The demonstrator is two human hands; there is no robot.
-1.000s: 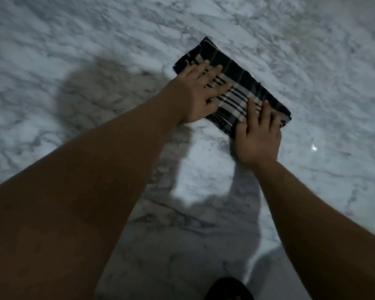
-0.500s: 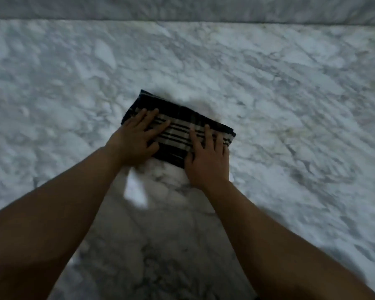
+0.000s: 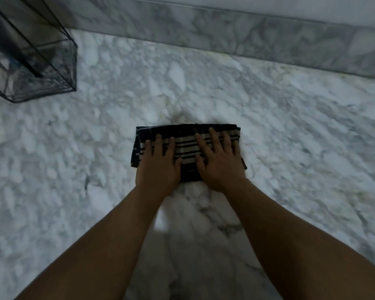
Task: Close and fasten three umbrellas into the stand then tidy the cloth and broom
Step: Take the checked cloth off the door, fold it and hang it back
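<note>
A folded cloth, dark with beige and black stripes, lies flat on the marble floor at the centre of the head view. My left hand rests palm down on its left half with fingers spread. My right hand presses flat on its right half, fingers apart. Neither hand grips the cloth. At the top left stands a black wire-frame umbrella stand with a dark umbrella inside it. No broom is in view.
A marble skirting runs along the far wall behind the cloth. Grey-white marble floor spreads around the cloth on all sides. My forearms fill the lower part of the view.
The view has swung so the cloth now lies square to me near the wall. The stand has come into sight at the top left. Both hands stay flat on the cloth.
</note>
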